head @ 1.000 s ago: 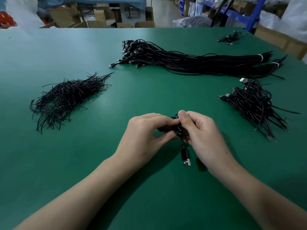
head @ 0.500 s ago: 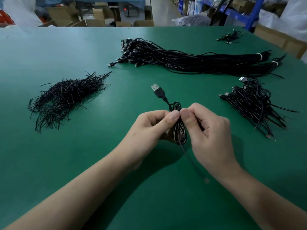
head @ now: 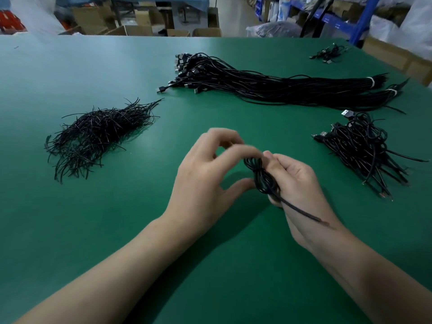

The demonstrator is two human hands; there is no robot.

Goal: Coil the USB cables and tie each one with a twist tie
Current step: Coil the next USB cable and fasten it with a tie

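A coiled black USB cable (head: 263, 177) is held above the green table (head: 210, 265), cinched at its waist by a twist tie. My right hand (head: 294, 183) grips the coil from the right, and a loose cable end trails back over that wrist. My left hand (head: 210, 178) touches the coil from the left, forefinger at its top and thumb near its lower part; the fingers are blurred. A heap of black twist ties (head: 98, 134) lies to the left. A long bundle of uncoiled USB cables (head: 268, 87) stretches across the back.
A pile of coiled, tied cables (head: 364, 150) sits at the right. A few more cables (head: 327, 53) lie at the far right corner. Cardboard boxes and blue shelving stand beyond the table's far edge.
The coil has turned over in my hands: the USB plug that stuck up half a second ago is out of sight, and a loose end now trails over my right wrist. My left fingers have loosened.
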